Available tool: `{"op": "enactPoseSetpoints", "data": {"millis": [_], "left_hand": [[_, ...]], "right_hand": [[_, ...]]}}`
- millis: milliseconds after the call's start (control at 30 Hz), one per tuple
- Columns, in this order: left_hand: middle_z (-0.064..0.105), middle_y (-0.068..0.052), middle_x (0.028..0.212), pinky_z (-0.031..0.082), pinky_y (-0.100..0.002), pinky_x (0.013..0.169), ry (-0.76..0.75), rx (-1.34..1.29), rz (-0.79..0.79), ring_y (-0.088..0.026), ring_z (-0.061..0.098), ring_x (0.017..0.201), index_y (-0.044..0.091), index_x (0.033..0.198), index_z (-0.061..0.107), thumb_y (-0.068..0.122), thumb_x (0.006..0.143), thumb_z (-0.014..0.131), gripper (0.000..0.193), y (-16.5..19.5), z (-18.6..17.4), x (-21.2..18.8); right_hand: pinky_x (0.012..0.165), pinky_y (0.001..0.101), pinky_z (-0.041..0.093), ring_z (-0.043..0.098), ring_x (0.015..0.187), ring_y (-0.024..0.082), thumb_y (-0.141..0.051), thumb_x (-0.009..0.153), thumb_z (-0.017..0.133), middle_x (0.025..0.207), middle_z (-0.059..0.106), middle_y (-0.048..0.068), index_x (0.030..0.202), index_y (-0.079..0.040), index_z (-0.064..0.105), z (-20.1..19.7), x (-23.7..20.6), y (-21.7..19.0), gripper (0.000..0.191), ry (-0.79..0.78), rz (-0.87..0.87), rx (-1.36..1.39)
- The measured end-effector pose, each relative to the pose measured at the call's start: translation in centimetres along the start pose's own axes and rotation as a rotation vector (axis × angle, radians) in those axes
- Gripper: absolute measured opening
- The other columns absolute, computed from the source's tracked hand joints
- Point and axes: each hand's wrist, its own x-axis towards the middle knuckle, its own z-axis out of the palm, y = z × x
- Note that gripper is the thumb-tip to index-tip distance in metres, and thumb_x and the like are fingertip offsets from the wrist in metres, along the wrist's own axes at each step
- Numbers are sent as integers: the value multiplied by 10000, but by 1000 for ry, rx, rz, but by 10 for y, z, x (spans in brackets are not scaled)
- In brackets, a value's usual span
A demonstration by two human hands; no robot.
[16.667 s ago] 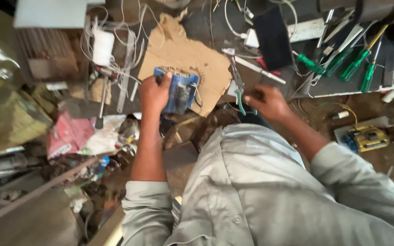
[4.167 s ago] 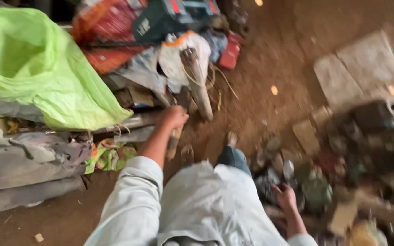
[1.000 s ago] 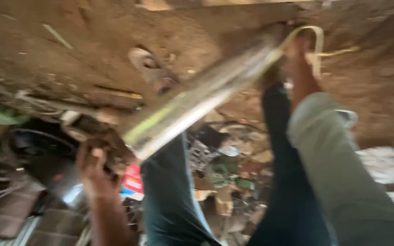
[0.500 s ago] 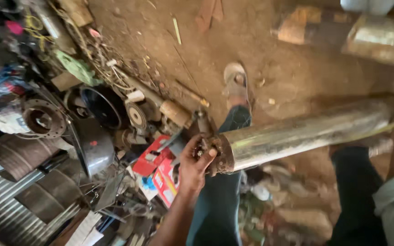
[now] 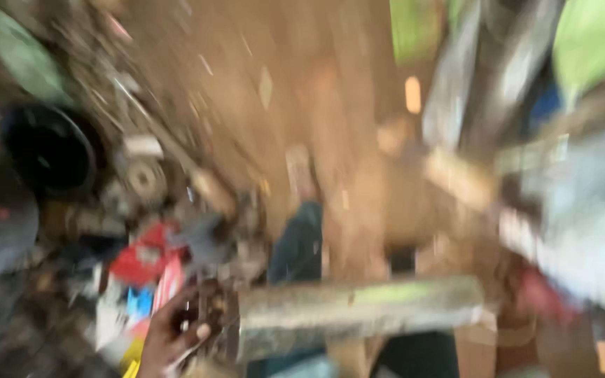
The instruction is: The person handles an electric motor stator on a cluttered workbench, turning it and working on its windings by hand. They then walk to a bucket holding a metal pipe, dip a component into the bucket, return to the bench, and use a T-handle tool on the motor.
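The picture is heavily blurred. A long, dull metal cylinder (image 5: 358, 315) lies across the bottom of the view, roughly level. My left hand (image 5: 176, 330) grips its left end, fingers curled round a dark fitting there. My right hand cannot be made out; only a pale grey blur, perhaps my sleeve (image 5: 582, 231), shows near the cylinder's right end. My leg in dark trousers (image 5: 299, 248) and a sandalled foot (image 5: 301, 171) stand on the dirt floor behind the cylinder.
Scrap parts crowd the left: a black round part (image 5: 50, 150), a small wheel-like piece (image 5: 145, 178), red and blue packaging (image 5: 145, 262). Brown dirt floor (image 5: 302, 84) fills the middle. Green bag material (image 5: 596, 38) and grey metal pieces (image 5: 477, 84) sit top right.
The view has swung and blurred. The cylinder has gone from tilted up to the right to nearly level and lower in view, with my left hand still on its left end.
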Motion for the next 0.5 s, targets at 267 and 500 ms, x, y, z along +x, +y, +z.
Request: {"op": "enactPoseSetpoints", "data": {"millis": [267,500], "left_hand": [[714,-164,1115,573,-393,762,170,-344,36,-245,695,931,-36,1330,618,143,800,719,569,58,-161,0],[716,-168,1104,597,-366,791,166,-621,261,-242,709,943,-69,1287,614,169,791,715,560,216,-258,8]], "right_hand": [[630,492,561,693,821,376,-358,1108,411,1067,710,237,1272,86,621,260,-50,-59,517,-251,131,-190],[687,514,546,684,895,404,-334,1067,503,1147,681,278,1309,127,584,529,-67,-189,527,-436,65,-312]]}}
